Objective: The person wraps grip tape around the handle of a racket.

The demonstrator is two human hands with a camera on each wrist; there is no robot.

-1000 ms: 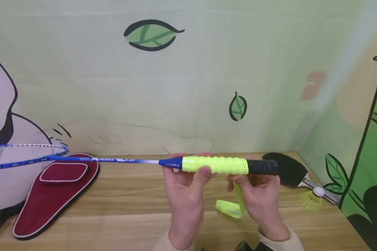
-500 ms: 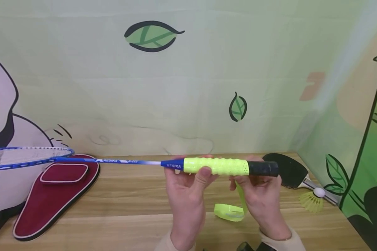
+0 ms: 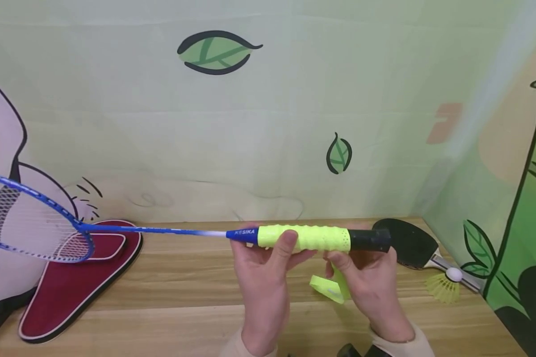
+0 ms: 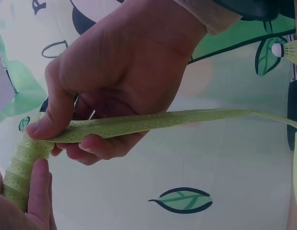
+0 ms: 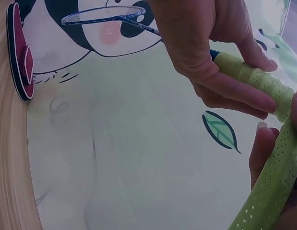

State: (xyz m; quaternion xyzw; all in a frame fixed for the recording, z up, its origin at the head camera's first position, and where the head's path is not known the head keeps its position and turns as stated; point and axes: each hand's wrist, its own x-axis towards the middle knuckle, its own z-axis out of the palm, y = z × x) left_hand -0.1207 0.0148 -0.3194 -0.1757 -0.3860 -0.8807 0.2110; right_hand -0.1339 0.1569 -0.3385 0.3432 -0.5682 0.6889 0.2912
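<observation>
A blue badminton racket (image 3: 156, 230) is held level above the table, its strung head (image 3: 35, 223) at the far left. Bright yellow perforated overgrip tape (image 3: 312, 238) covers part of its handle in overlapping ridged turns; the butt end (image 3: 369, 240) is bare black. My left hand (image 3: 264, 282) grips the wrapped part from below, thumb in front. At the edge of the wrap, my right hand (image 3: 375, 287) pinches the tape between thumb and fingers, also supporting the black end. From that pinch the loose tape (image 4: 187, 119) runs off in the left wrist view; its tail (image 3: 328, 288) curls below the handle.
A dark red racket case (image 3: 67, 297) lies on the wooden table (image 3: 183, 317) at left. On the right lie a black table tennis bat (image 3: 406, 243) and a yellow shuttlecock (image 3: 444, 286). A printed cloth backdrop stands behind. A dark object (image 3: 362, 350) shows at the bottom edge.
The racket has turned about its long axis, so its strung face shows wider and tilts differently. The tape's loose tail has shifted slightly. Both hands stay in nearly the same place.
</observation>
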